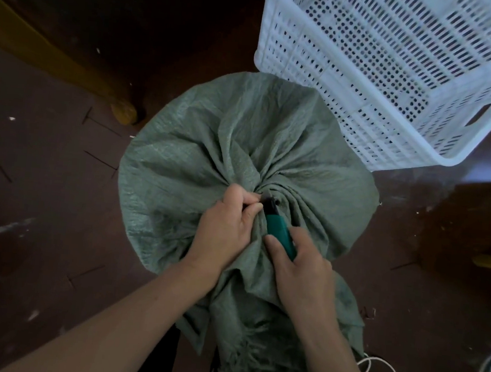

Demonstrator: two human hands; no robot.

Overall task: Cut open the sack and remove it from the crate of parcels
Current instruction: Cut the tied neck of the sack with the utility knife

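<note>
**Blade at the sack's neck**

The green sack [243, 131] bulges on the floor [42, 196], its mouth gathered tight at the middle. Just beyond the sack stands the white crate [353, 85]. On the gather, the left hand [222, 231] has its grip pinched on the bunched neck. Beside it the right hand [298, 275] has its grip clamped round the teal knife [280, 231], tip at the knot. Best play: keep the neck taut and slice shallow, away from those pinching fingers.

The one head-worn camera looks steeply down from close above the sack [212, 140] and surrounding floor [42, 196].
</note>
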